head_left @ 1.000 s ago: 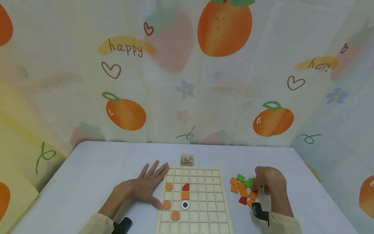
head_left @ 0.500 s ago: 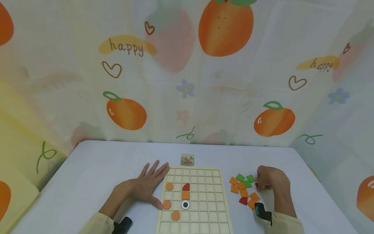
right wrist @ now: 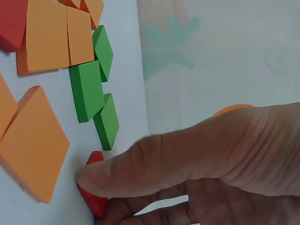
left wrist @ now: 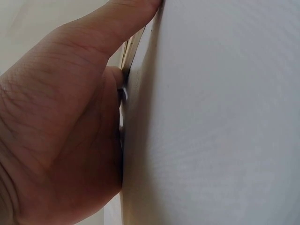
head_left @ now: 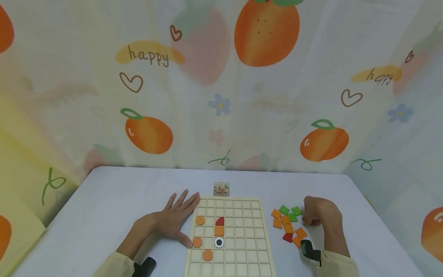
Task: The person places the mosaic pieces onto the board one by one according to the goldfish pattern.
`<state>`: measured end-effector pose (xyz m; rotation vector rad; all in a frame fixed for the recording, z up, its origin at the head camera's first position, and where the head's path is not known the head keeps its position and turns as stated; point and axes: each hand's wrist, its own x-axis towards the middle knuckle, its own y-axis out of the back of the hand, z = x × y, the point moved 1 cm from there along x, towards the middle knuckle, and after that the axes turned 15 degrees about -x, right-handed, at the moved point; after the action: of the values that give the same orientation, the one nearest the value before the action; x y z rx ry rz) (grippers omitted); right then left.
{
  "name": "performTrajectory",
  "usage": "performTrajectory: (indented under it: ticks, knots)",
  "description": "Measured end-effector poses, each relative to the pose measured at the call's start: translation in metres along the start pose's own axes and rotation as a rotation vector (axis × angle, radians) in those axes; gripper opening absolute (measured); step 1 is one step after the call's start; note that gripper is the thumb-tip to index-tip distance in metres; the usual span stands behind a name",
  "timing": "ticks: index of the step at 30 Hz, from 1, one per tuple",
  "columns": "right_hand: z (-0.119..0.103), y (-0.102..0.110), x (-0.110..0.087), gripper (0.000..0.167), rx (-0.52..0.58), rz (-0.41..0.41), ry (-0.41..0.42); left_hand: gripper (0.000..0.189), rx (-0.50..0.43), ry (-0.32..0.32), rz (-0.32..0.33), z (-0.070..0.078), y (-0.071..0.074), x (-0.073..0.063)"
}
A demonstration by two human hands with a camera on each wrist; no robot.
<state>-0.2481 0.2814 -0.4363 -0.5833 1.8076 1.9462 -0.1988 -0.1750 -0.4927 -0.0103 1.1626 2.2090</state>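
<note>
My left hand (head_left: 173, 223) lies with spread fingers on the left edge of a pale gridded board (head_left: 242, 244), thumb and fingertips at its rim. On the board sit three orange discs (head_left: 207, 255), a red quarter-round piece (head_left: 220, 221), an orange square tile (head_left: 219, 231) and a white disc with a black centre (head_left: 219, 242). Right of the loose tiles, my right hand (head_left: 323, 211) pinches a small red piece (right wrist: 96, 204) between thumb and fingers, close to the tabletop. The thumb covers the middle of this piece, and in the head view the hand hides it.
Loose tiles lie between the board and my right hand: several orange tiles (head_left: 288, 229), three green tiles (head_left: 292, 217) and another red piece (head_left: 287, 237). A small patterned card (head_left: 221, 189) lies behind the board. A fruit-printed curtain (head_left: 263, 115) stands behind the white table (head_left: 121, 200).
My right hand has shifted slightly right, drawing the red piece out of the loose tiles. Nearby green and orange tiles have moved a little. My left hand has stayed in place.
</note>
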Motion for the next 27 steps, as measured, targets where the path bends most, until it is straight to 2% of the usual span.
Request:
performTrajectory:
  ticks: [7, 12, 18, 22, 27]
  knots:
    - [-0.003, 0.004, -0.009, 0.020, -0.033, 0.029, 0.016, 0.140, -0.001, -0.010, 0.007, -0.001, 0.000, -0.001]
    - [-0.004, 0.013, -0.023, 0.015, -0.051, 0.083, 0.057, 0.139, 0.001, -0.007, 0.001, 0.001, 0.000, -0.001]
    - [-0.007, 0.019, -0.032, 0.020, -0.042, 0.124, 0.111, 0.139, -0.002, -0.008, -0.003, 0.003, -0.001, -0.001]
    - [-0.012, 0.022, -0.035, 0.020, -0.029, 0.155, 0.214, 0.138, 0.000, -0.009, -0.006, 0.003, -0.001, -0.001]
    - [-0.023, 0.026, -0.042, 0.020, 0.044, 0.231, 0.424, 0.139, -0.001, 0.007, -0.008, 0.005, 0.001, -0.002]
